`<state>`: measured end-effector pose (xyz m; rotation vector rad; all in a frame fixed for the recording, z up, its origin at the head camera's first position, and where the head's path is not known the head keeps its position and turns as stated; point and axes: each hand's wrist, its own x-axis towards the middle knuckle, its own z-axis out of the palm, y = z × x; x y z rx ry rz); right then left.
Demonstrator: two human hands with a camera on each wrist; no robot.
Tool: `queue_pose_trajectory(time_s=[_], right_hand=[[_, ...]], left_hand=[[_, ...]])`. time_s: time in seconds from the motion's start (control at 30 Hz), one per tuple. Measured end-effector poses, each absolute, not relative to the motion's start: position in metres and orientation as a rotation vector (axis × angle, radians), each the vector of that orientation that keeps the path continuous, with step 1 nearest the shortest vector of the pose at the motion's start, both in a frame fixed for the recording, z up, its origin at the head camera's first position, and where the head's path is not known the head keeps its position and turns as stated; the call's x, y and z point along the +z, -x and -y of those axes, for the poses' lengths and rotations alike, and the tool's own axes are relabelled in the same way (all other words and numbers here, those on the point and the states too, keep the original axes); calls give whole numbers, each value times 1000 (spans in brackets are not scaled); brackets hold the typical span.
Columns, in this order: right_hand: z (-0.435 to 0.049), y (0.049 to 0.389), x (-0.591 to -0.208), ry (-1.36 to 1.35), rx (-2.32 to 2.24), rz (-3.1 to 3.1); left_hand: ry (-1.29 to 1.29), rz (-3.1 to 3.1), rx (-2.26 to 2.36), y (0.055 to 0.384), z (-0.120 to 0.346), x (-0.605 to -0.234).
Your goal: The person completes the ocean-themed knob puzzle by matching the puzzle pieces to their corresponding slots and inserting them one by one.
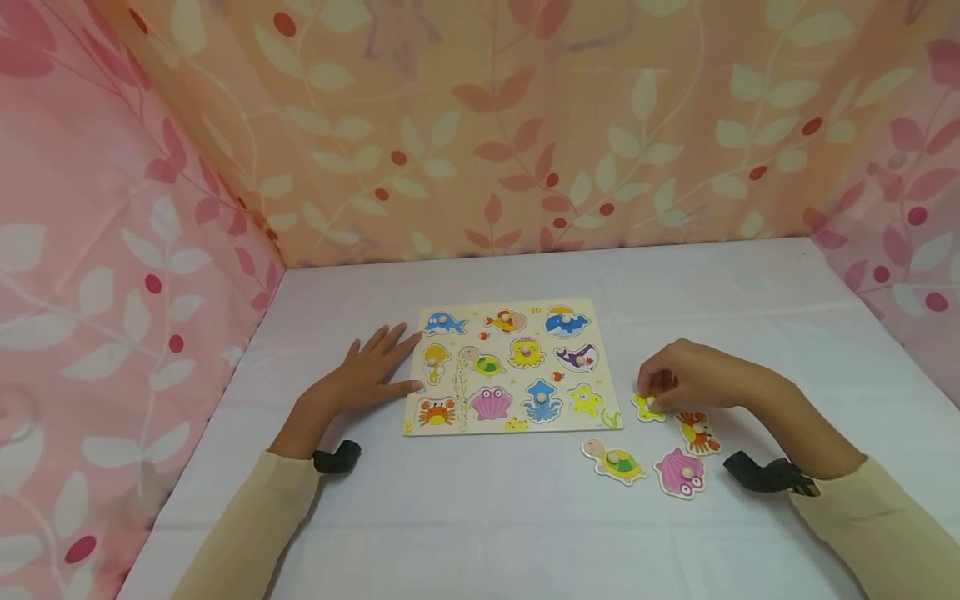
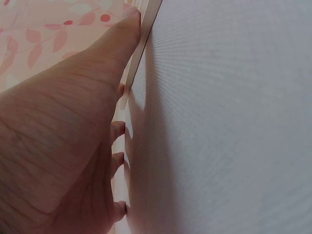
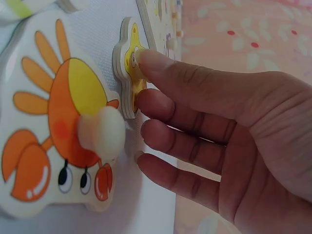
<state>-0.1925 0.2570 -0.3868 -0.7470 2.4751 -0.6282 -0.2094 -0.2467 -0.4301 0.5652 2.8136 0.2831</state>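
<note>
A wooden peg puzzle board [image 1: 450, 427] with sea animals lies on the table. My left hand [image 1: 372, 365] rests beside its left edge, fingers spread, with the thumb [image 2: 124, 34] touching the board's side in the left wrist view. Right of the board, my right hand [image 1: 693, 373] pinches a yellow starfish piece [image 1: 647, 408] between thumb and index finger. The other fingers curl loosely below in the right wrist view. That starfish piece [image 3: 130, 63] stays close to the tabletop. Nearest to it is an orange crab piece [image 3: 73, 112] with a round knob.
A turtle piece [image 1: 617, 462] and a pink shell piece [image 1: 681, 473] lie in front of the right hand. Knobbed pieces such as the squid [image 1: 542, 402] sit in the board. White cloth [image 1: 450, 517] covers the table, and patterned curtains [image 1: 525, 125] stand behind and at both sides.
</note>
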Motion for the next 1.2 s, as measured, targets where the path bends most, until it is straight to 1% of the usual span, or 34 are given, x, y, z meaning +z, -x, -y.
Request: queue_pose_trajectory(time_s=[0.27,0.5,1.2], right_hand=[[-255,190,-387,689,-613,-2474],[-256,190,-387,701,-581,-2506],[-275,206,-396,678,-584,-2708]], left_hand=[[-560,-2812,287,209,248,-432],[-560,-2812,285,211,249,-434],[-580,-2822,286,211,249,-435]])
